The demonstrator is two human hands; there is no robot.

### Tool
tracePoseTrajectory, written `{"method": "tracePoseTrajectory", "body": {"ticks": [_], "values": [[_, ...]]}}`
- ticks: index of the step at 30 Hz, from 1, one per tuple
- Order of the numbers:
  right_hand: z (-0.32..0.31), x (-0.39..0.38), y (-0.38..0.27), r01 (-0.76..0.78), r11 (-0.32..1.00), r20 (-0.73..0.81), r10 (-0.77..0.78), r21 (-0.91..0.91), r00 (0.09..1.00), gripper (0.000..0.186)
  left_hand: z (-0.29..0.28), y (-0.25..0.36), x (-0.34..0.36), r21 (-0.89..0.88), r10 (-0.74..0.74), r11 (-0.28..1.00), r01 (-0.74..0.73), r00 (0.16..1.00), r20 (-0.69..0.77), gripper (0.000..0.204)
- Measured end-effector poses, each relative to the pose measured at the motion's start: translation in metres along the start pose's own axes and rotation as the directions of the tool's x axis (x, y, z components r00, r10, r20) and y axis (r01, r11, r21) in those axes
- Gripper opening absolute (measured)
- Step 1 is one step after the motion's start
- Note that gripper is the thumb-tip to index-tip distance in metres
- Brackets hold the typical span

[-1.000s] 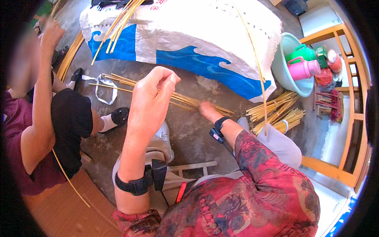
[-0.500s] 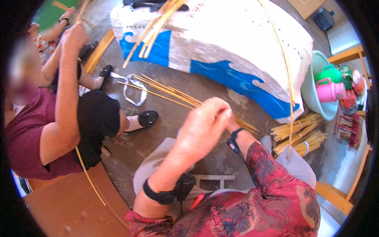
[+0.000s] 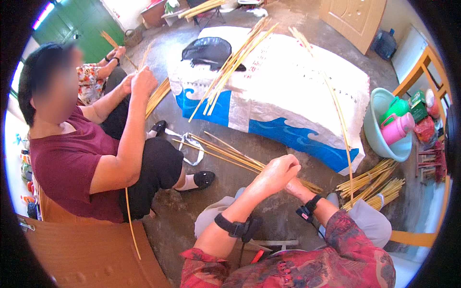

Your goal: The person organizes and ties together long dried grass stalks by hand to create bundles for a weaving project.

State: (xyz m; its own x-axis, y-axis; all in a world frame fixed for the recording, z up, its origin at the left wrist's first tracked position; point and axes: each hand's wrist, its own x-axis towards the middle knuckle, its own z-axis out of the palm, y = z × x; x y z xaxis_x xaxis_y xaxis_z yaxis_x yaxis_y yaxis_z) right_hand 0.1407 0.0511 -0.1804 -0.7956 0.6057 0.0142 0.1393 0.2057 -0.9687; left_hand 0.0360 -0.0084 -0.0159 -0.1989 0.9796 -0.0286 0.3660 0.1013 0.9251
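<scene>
My left hand [image 3: 278, 174] is closed, its fingers bent and pinched together in front of me. Against it, partly behind, my right hand [image 3: 294, 187] looks curled too. What is between the fingers is hidden. A loose bundle of thin yellow straw-like stalks [image 3: 230, 154] runs from the upper left to beneath my hands; I cannot tell whether they touch it. To the right, one long thin stalk [image 3: 337, 109] stretches from the white sack down to my right knee. More stalks [image 3: 230, 65] lie slantwise across the sack.
The large white and blue woven sack [image 3: 307, 79] lies ahead. Tied stalk bundles [image 3: 379, 192] rest on the floor at right, below a light-blue basin [image 3: 401, 151] with a pink jug [image 3: 397, 128]. At left sits a co-worker [image 3: 79, 158] handling stalks, beside a brown board [image 3: 91, 249].
The view has shifted, so everything appears lower and the co-worker further right. My hands stay together. The co-worker's raised hands are now both visible, close together.
</scene>
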Motion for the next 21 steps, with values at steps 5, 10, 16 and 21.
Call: {"method": "tracePoseTrajectory", "body": {"ticks": [5, 10, 16, 21], "values": [[-0.051, -0.015, -0.050, -0.037, 0.820, 0.258, 0.222, -0.571, 0.940, 0.026, -0.002, 0.001, 0.008, 0.062, 0.025, 0.998, -0.026, 1.000, 0.011, 0.023], [-0.112, -0.051, -0.088, -0.127, 0.813, 0.277, 0.334, -0.568, 0.901, 0.026, 0.001, 0.003, 0.014, 0.045, -0.082, 0.996, 0.076, 0.987, 0.141, 0.025], [-0.181, -0.117, -0.175, -0.237, 0.772, 0.157, 0.397, -0.590, 0.904, 0.024, 0.005, 0.025, 0.015, -0.234, -0.057, 0.957, 0.170, 0.904, 0.424, 0.024], [-0.235, -0.168, -0.216, -0.435, 0.793, 0.040, 0.497, -0.425, 0.867, 0.020, 0.013, 0.036, 0.014, -0.346, 0.081, 0.930, 0.122, 0.851, 0.519, 0.024]]}}
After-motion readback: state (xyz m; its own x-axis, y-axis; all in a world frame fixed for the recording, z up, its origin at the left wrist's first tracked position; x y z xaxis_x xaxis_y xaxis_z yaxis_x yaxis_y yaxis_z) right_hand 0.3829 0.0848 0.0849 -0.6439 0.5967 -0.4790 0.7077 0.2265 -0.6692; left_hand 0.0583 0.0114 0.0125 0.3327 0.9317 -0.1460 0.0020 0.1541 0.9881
